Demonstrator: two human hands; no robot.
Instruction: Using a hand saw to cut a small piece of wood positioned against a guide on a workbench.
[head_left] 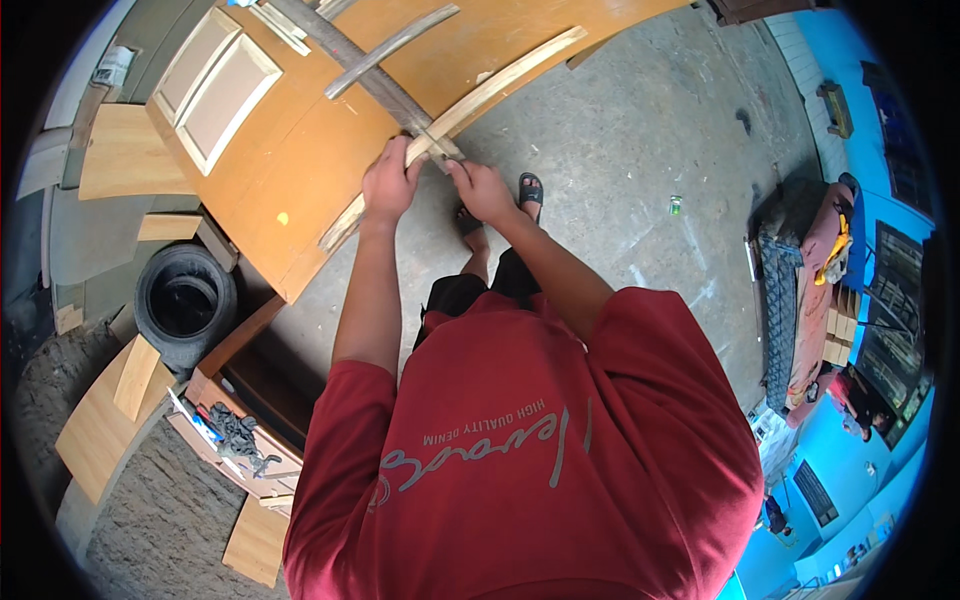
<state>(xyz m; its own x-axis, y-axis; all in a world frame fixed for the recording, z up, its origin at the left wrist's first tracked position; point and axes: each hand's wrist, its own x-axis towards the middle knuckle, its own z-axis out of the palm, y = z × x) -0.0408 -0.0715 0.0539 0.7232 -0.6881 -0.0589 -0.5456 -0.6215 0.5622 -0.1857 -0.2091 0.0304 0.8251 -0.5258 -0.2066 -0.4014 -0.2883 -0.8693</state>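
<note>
A pale wooden strip (505, 80) lies slantwise along the near edge of the orange table (300, 130). My left hand (388, 185) is closed around this strip by the table edge. Just right of it, my right hand (482, 192) is closed, thumb and fingers together, beside the end of a long dark wooden bar (372, 85). A thin dark line crosses the strip between my hands; what my right fingers hold is too small to tell. A shorter grey-brown wooden stick (395, 48) rests across the bar farther up.
At the table's far left lies a pale framed panel (222, 90). A black tire (185, 305) stands left of the table, near loose boards (110, 420) and a wooden box (250, 440) with odds and ends. Concrete floor (620, 170) extends right toward a stack of cushions (800, 290).
</note>
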